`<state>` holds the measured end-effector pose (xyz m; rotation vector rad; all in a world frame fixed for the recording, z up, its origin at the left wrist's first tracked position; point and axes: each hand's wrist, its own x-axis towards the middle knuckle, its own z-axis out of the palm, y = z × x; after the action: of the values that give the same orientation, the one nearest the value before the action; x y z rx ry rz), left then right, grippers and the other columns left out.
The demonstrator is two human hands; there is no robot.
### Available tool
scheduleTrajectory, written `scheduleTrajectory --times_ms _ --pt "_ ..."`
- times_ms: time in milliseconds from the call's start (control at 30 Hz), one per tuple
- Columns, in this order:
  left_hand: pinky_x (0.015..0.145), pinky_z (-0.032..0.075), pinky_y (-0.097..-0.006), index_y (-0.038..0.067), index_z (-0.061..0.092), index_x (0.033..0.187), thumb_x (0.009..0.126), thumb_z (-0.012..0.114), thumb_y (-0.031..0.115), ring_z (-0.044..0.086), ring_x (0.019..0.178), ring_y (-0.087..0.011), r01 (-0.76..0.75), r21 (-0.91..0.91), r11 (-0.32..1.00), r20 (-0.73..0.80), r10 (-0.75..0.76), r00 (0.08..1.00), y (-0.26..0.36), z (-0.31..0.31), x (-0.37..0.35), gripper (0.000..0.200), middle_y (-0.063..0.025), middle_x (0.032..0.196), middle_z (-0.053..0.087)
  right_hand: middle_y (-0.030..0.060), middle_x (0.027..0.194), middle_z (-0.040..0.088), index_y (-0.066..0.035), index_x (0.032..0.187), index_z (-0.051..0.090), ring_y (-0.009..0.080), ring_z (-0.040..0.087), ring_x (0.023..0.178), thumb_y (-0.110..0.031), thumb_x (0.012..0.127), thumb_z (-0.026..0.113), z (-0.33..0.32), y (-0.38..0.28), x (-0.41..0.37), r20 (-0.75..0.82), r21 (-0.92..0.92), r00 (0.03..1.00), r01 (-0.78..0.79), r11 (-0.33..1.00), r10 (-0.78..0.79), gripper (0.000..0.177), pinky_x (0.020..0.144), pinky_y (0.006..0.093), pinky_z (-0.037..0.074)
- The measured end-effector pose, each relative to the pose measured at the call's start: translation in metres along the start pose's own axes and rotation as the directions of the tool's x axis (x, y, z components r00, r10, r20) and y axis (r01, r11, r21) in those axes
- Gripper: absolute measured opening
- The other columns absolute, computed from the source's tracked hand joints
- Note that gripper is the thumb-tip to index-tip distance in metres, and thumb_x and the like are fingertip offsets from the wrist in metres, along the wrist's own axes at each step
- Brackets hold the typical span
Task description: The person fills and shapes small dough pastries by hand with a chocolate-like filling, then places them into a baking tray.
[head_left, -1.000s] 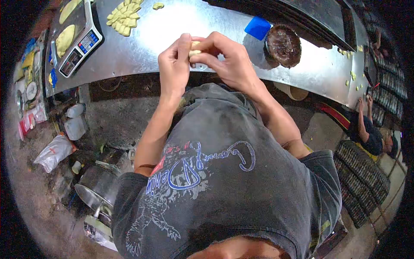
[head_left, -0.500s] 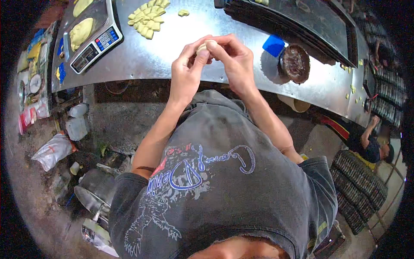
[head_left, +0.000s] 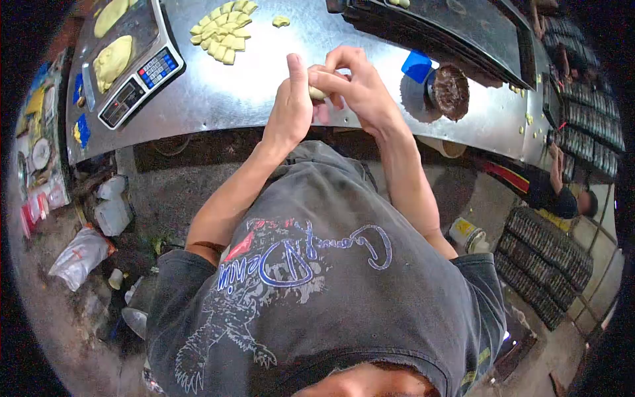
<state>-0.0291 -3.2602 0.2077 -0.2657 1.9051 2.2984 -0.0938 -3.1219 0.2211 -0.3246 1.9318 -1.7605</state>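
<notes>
Between my two hands, above the front part of the metal table, is a small pale dough piece (head_left: 317, 92). My left hand (head_left: 292, 109) is turned on edge with its thumb pointing up, and the dough rests against its palm side. The curled fingers of my right hand (head_left: 357, 86) close on the dough from the right and partly hide it. Cut dough pieces (head_left: 223, 30) lie in a fan beyond my left hand, with one loose piece (head_left: 281, 21) beside them. To the right stands a bowl of dark brown filling (head_left: 451, 92), next to a blue scraper (head_left: 417, 67).
A digital scale (head_left: 142, 79) stands at the left of the metal table (head_left: 264, 119), near two larger dough slabs (head_left: 113, 61). Dark trays (head_left: 456, 33) are stacked at the back right. Another person (head_left: 565, 198) is at the far right, beside racks (head_left: 546, 258).
My left hand has opened, its thumb now raised off the dough. My right hand has turned slightly, its fingers still on the dough. The camera view has shifted a little.
</notes>
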Motion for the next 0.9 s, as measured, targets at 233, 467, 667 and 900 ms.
scheduleTrajectory --times_ms 233,467,667,900 --pt "0.075 0.055 -0.0289 -0.004 0.064 0.110 0.098 0.006 0.073 0.071 0.083 -0.0194 0.122 -0.210 0.970 -0.002 -0.126 0.992 -0.024 -0.027 0.010 0.097 -0.0103 0.089 0.070 0.0075 0.080 0.068 -0.001 0.101 0.067 0.0120 0.060 0.059 -0.018 0.089 0.076 0.027 0.029 0.024 -0.199 0.004 0.975 -0.101 0.995 0.100 0.022 0.047 0.0276 0.046" --pt "0.082 0.060 -0.0352 0.002 0.030 0.152 0.099 0.022 0.071 0.071 0.094 -0.0269 0.431 -0.304 0.850 0.083 -0.427 0.901 -0.022 -0.081 -0.002 0.088 -0.0181 0.122 0.065 0.0136 0.120 0.065 -0.007 0.118 0.068 0.0288 0.060 0.110 -0.007 0.083 0.076 0.052 0.056 0.013 0.062 -0.531 0.820 0.509 0.677 -0.568 0.037 0.089 0.0367 0.052" --pt "0.091 0.056 -0.0397 0.010 0.022 0.154 0.105 0.042 0.050 0.068 0.107 -0.0326 0.252 -0.312 0.916 -0.232 -0.330 0.915 -0.040 -0.161 -0.025 0.066 -0.0216 0.131 0.060 0.0176 0.118 0.065 -0.001 0.118 0.066 0.0362 0.056 0.119 -0.023 0.093 0.064 0.028 0.207 0.068 -0.068 -0.711 0.943 0.184 0.679 -0.327 0.034 0.099 0.0480 0.045" --pt "0.102 0.043 -0.0348 0.007 0.050 0.137 0.107 0.041 0.037 0.059 0.115 -0.0212 0.052 -0.326 0.944 -0.551 -0.235 0.801 -0.041 -0.230 -0.065 0.044 -0.0124 0.128 0.061 0.0195 0.119 0.063 -0.007 0.118 0.066 0.0378 0.055 0.114 -0.026 0.088 0.070 0.043 0.193 0.222 -0.028 -0.771 0.909 0.245 0.588 -0.416 0.035 0.097 0.0448 0.045"
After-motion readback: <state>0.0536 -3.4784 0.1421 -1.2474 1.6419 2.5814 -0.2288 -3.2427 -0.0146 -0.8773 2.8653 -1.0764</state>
